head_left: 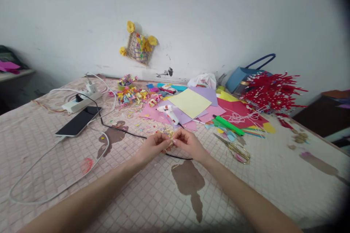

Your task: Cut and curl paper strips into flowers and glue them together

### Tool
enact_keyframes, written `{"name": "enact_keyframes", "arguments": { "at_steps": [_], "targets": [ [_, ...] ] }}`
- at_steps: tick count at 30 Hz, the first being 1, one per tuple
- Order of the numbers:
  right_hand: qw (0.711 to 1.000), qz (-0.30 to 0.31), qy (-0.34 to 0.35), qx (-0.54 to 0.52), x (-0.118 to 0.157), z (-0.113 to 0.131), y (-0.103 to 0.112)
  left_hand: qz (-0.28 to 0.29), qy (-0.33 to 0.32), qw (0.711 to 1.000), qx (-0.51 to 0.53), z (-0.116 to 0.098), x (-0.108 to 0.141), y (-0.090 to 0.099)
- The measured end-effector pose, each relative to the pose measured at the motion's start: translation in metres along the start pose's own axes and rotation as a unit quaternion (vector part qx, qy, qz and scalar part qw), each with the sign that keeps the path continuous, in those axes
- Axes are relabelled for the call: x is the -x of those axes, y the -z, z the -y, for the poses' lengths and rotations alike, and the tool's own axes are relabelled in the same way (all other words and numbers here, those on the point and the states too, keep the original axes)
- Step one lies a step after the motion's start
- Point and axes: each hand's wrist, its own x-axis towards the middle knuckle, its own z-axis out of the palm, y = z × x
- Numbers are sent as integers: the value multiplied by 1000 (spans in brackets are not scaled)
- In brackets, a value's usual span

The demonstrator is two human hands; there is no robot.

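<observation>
My left hand (154,147) and my right hand (190,145) meet at the middle of the table, fingertips pinched close together. Between them is a small piece of pale yellow paper (171,141), mostly hidden by the fingers. Just beyond lie scattered paper scraps (161,128) in several colours. A white hot glue gun (170,114) rests on coloured paper sheets behind my hands. Its black cable (131,134) runs on the table and passes under my hands. Gold-handled scissors (238,153) lie to the right, beside a green craft knife (229,125).
On the left are a tablet (78,122), a power strip (82,102) and a looping white cable (108,142). Small paper flowers (132,95) stand at the back. A yellow sheet (190,102), white string (246,116), a red bundle (275,93) and a blue bag (236,78) are farther right.
</observation>
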Motion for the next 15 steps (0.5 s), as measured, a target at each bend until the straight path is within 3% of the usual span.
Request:
{"name": "enact_keyframes", "arguments": {
  "at_steps": [6,9,12,15],
  "targets": [
    [1000,-11,3,26,1,0,-6,8,5,1000,5,3,-1,2],
    [997,-39,11,70,4,6,2,16,-3,1000,7,5,-2,3],
    [987,-91,4,134,20,13,33,6,1,1000,27,6,-3,6],
    [966,-158,-30,203,52,12,85,-7,11,999,39,6,-4,7]
  ]
}}
